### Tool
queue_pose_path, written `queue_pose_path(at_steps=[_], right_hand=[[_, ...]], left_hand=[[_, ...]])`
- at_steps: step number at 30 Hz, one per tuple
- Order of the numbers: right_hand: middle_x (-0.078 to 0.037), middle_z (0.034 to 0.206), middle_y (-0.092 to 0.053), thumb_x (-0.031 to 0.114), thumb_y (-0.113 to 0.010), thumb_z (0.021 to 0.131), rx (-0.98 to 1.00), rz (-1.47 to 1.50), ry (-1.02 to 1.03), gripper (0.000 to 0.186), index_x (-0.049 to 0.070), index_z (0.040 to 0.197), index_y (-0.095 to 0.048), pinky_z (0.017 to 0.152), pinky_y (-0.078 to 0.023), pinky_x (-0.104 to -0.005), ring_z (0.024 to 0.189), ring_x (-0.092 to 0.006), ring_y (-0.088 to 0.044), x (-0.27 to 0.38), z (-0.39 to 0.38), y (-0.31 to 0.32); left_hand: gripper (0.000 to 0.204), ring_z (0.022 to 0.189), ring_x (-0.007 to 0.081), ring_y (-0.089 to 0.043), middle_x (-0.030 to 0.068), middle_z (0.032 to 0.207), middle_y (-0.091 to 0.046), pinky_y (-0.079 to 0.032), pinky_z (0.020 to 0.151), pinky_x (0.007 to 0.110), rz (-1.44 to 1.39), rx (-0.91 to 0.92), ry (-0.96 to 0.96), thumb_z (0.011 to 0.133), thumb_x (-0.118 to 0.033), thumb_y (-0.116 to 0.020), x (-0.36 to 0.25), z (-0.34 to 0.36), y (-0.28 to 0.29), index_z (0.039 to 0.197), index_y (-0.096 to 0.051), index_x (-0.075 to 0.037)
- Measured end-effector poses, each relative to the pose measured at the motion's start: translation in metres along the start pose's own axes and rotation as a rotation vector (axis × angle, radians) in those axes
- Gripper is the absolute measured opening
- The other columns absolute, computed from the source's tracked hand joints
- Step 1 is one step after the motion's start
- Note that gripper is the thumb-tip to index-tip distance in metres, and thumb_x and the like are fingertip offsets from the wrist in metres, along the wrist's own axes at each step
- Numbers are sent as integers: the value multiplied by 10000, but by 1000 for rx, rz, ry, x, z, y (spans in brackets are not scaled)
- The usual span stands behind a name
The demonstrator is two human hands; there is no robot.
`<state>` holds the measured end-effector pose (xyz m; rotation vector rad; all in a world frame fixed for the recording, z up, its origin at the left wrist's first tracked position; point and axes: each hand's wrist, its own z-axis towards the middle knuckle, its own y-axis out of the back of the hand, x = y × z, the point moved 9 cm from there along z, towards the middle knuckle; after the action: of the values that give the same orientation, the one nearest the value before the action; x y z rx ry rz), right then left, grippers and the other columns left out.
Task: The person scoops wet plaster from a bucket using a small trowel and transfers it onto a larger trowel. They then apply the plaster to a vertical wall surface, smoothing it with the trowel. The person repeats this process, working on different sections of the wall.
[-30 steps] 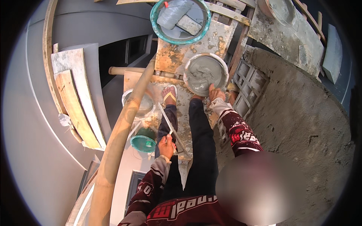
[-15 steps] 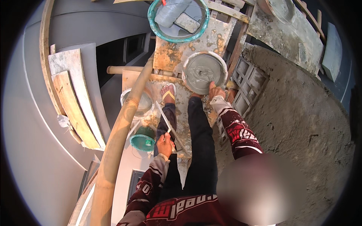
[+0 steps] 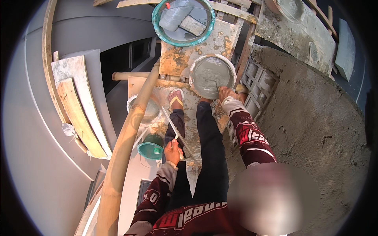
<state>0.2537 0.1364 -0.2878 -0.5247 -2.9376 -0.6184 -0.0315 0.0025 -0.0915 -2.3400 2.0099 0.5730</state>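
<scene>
Grey wet mortar (image 3: 208, 72) lies in a round, pale-rimmed bucket (image 3: 191, 75) on a rust-stained flat board (image 3: 189, 96), just ahead of the feet. Change over the last half second: the tight central swirl has given way to broader, smeared folds, with a ridge near the right hand (image 3: 227, 93). Judgement: stirring is in progress and the mix is soft enough to re-form quickly.

Right hand stays at the near right rim, fingers curled; whether they grip a tool, cannot tell. Left hand (image 3: 172, 152), essentially unmoved, is closed round the handle of a thin, pale grey flat plate (image 3: 171, 122), tilted, seen nearly edge-on.

Further out: turquoise round tub (image 3: 154, 24) beyond the bucket; small green bucket (image 3: 151, 148) and thick tan bamboo pole (image 3: 121, 157) to the left; rough grey mortar-coated surface (image 3: 307, 129) to the right.
</scene>
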Motion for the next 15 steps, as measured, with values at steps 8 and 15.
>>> queue_pose_path(at_steps=[8, 15], right_hand=[[-58, 648, -567, 116, -580, 832, 238, 1360, -246, 240, 12, 1046, -543, 395, -400, -302, 491, -140, -518, 45, -49, 8], [-86, 677, -601, 149, -598, 822, -115, 38, -88, 328, -3, 1102, -518, 429, -460, -313, 529, -168, -586, 22, -31, 69]], left_hand=[[444, 449, 122, -529, 44, 547, -513, -439, 442, 291, 3, -51, -34, 964, -436, -520, 8, 2, 8, 814, -555, -20], [423, 461, 122, -519, 42, 590, -518, -458, 442, 283, 1, -33, -28, 968, -424, -517, 6, 2, 4, 892, -555, -10]])
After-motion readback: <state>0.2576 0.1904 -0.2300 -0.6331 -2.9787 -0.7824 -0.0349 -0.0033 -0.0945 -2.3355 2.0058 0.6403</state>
